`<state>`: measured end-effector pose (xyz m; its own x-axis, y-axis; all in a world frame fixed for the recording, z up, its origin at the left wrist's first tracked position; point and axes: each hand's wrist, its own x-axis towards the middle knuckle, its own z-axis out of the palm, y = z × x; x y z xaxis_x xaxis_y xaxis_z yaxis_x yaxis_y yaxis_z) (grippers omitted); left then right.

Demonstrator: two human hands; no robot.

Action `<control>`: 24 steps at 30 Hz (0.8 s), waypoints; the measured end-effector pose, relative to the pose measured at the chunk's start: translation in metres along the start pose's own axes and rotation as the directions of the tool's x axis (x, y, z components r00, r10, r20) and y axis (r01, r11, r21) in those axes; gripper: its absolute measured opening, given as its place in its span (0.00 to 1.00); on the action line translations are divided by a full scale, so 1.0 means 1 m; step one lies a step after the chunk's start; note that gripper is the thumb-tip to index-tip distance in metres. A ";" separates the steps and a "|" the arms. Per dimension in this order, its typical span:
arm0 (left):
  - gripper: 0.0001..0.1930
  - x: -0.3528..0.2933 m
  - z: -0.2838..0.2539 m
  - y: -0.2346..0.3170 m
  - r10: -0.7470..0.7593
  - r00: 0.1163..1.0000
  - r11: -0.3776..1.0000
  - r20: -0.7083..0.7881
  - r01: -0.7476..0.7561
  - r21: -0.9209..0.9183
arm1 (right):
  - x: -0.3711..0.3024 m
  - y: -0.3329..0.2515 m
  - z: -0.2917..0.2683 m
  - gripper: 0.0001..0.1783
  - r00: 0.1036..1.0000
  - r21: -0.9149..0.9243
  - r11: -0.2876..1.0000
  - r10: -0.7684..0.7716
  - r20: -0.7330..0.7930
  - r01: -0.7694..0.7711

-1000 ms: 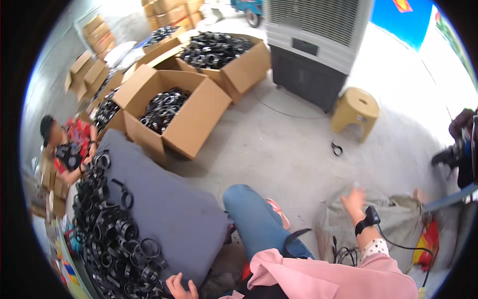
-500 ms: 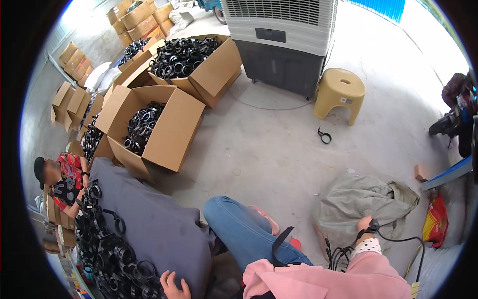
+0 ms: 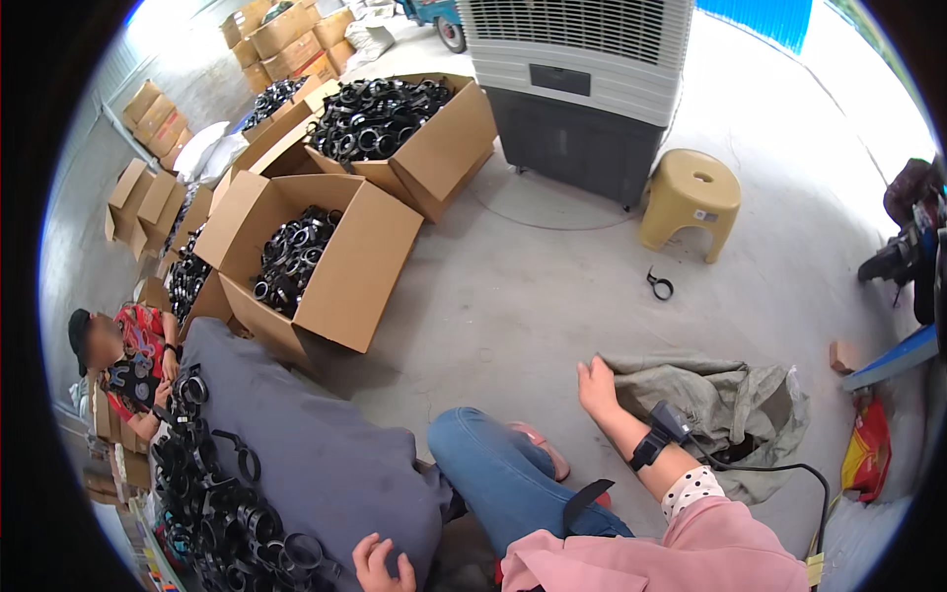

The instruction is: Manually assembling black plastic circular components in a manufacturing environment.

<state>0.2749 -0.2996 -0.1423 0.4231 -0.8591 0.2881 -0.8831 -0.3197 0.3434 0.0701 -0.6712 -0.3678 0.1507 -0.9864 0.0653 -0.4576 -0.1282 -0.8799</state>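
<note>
My right hand (image 3: pixel 598 389) is out over the floor, pinching the edge of a grey-green cloth sack (image 3: pixel 663 380). The sack lies crumpled, and dark contents show through a gap in its folds near my wrist. A black strap with a small device (image 3: pixel 655 438) and a cable circles that wrist. My left hand (image 3: pixel 385 566) hovers at the lower edge with its fingers apart and nothing in them, beside the dark grey cloth (image 3: pixel 326 434) on the table. Further left on the table is a heap of black ring-shaped clamps (image 3: pixel 222 503).
Open cardboard boxes (image 3: pixel 360 261) full of similar clamps stand ahead on the left. A co-worker (image 3: pixel 138 360) handles clamps at the table's far left. An air cooler (image 3: pixel 577 99), a yellow stool (image 3: pixel 693 197) and one loose clamp (image 3: pixel 660 287) are on the floor ahead.
My right hand has moved left and forward, drawing the sack's edge along and exposing its dark inside. The cables seen by my wrist earlier are covered. The view has shifted slightly.
</note>
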 end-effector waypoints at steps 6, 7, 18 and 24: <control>0.19 0.001 -0.008 -0.003 -0.080 0.997 0.994 -0.023 0.078 -0.078 | 0.074 -0.117 0.066 0.17 0.979 0.202 0.962 -0.197 0.055 0.182; 0.20 -0.001 -0.009 -0.007 -0.071 0.997 0.995 -0.044 0.067 -0.072 | 0.084 -0.134 0.090 0.17 0.974 0.220 0.956 -0.214 0.077 0.193; 0.20 -0.031 -0.025 -0.027 -0.260 0.958 0.965 -0.124 0.260 -0.014 | -0.038 -0.331 0.298 0.14 0.661 0.488 0.845 -0.495 0.564 0.217; 0.20 -0.001 -0.018 -0.041 -0.275 0.952 0.960 -0.131 0.265 -0.090 | -0.051 -0.317 0.288 0.24 0.403 0.467 0.875 -0.475 0.782 0.126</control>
<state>0.3138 -0.2783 -0.1406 0.6726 -0.6778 0.2970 -0.7174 -0.4988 0.4863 0.4596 -0.5506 -0.2282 0.9635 -0.2567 0.0762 0.0273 -0.1889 -0.9816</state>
